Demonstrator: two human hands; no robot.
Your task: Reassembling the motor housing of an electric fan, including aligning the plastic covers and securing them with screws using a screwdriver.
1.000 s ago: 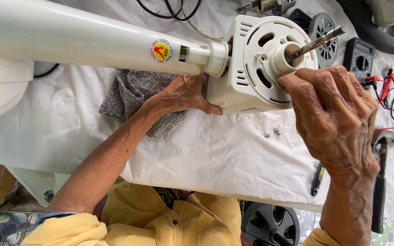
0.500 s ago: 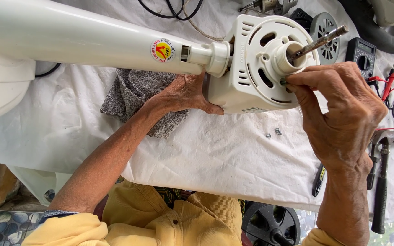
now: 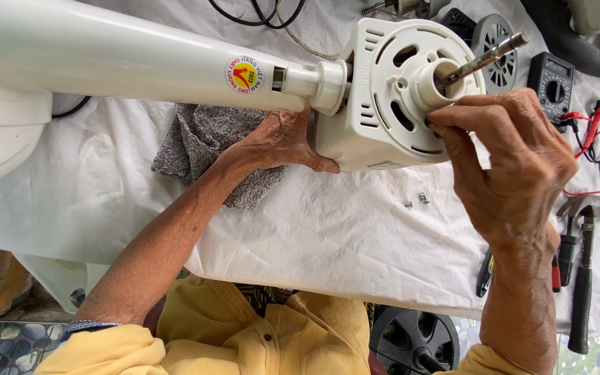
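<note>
Head view shows me a white fan motor housing [image 3: 390, 97] lying on its side on the bench [image 3: 328, 236], which is covered by a white sheet, its metal shaft [image 3: 484, 59] pointing up to the right. My left hand [image 3: 279, 142] presses flat against the housing's underside, fingers spread, holding nothing, over a grey cloth [image 3: 206, 142]. My right hand [image 3: 515, 163] has its fingers pinched narrow at the front plate just below the shaft; whether they hold anything I cannot tell. Two small screws [image 3: 417, 201] lie on the sheet nearby, a hammer [image 3: 583, 278] at the right edge.
</note>
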